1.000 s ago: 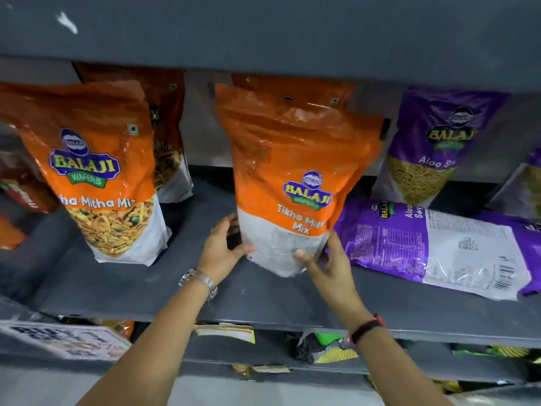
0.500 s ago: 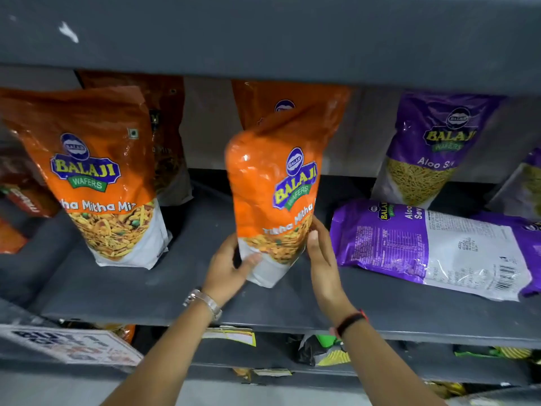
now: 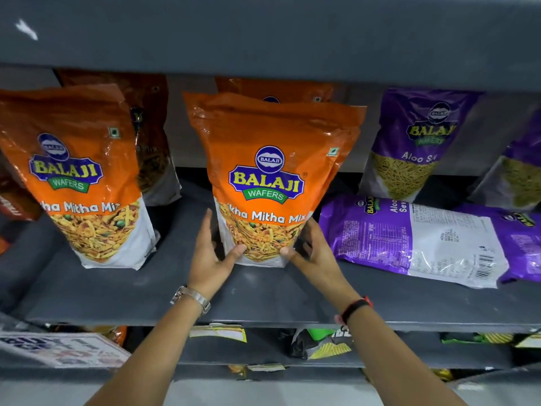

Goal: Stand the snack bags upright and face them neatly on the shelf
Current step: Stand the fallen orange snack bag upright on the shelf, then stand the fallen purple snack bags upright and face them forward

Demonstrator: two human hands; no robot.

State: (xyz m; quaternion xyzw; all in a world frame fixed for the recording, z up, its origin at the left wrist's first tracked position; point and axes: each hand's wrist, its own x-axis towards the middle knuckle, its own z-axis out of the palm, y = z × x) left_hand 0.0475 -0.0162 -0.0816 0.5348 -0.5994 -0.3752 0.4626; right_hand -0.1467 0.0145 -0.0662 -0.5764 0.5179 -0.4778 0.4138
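An orange Tikha Mitha Mix bag stands upright in the middle of the grey shelf, its front label facing me. My left hand grips its lower left edge and my right hand grips its lower right edge, thumbs on the front. A second orange bag stands upright to the left. A purple Aloo Sev bag lies flat on its face to the right, back label up. Another purple bag leans upright behind it.
More orange bags stand in the back row, one partly hidden behind the held bag. The shelf above overhangs close over the bag tops. A lower shelf holds other snack packs and a printed sign.
The held orange bag has been turned from back-side out, through edge-on, to front label facing me, and now sits upright on the shelf. Both hands stayed on its lower edges.
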